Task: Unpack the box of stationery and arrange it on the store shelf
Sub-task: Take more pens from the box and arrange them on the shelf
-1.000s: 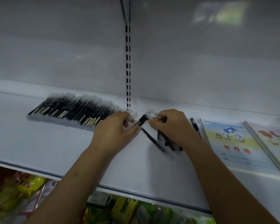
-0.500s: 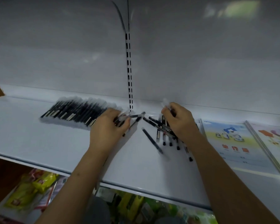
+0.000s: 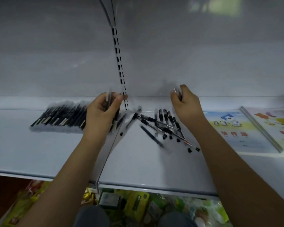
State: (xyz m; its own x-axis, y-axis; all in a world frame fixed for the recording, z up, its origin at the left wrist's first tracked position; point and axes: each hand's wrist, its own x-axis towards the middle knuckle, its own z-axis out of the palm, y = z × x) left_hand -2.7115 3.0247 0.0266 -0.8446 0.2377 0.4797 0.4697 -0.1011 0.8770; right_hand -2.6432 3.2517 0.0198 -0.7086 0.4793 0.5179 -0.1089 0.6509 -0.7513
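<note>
Left hand (image 3: 102,115): lifted over the shelf (image 3: 56,153), fingers curled round a blurry pen (image 3: 108,100).
Right hand (image 3: 186,105): lifted too, pinching a thin pen (image 3: 177,93) near its tip.
Loose pens (image 3: 164,126): in a messy pile on the shelf, between the two hands.
Pen row (image 3: 62,116): lined up neatly, just left of the left hand.
Books (image 3: 236,130): flat on the shelf, far right.

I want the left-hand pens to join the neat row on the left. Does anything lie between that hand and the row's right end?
Nothing visible does. The left hand holds its pens raised right beside the right end of the neat row. The loose pens and the booklets lie on the other side, further right on the shelf.
</note>
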